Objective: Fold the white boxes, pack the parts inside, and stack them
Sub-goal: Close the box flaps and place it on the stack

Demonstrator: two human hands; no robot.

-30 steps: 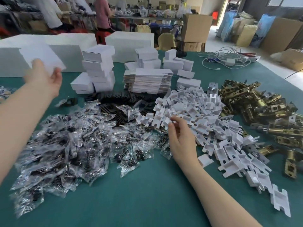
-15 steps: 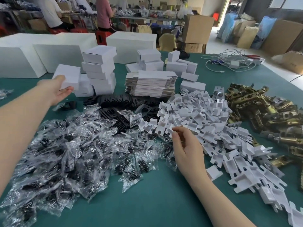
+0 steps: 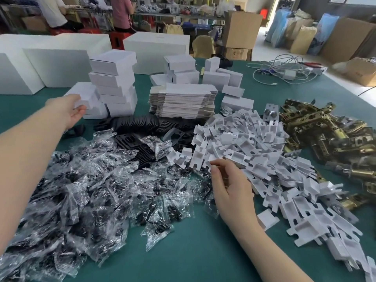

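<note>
Your left hand gripped a folded white box, setting it on the low stack at the far left, beside the taller stack. Your right hand pinched a white insert at the near edge of the insert pile. Flat boxes lay far centre, bagged parts near left.

Matt white cardboard folded boxes, stacked far left. Flat white-faced, grey-backed paperboard blanks, centre far. Crinkled glossy clear plastic bags, near left. Matt black thin plates. Smooth matt white moulded trays. Shiny brass-toned metal latches, right. Matt green cloth-like tabletop.
</note>
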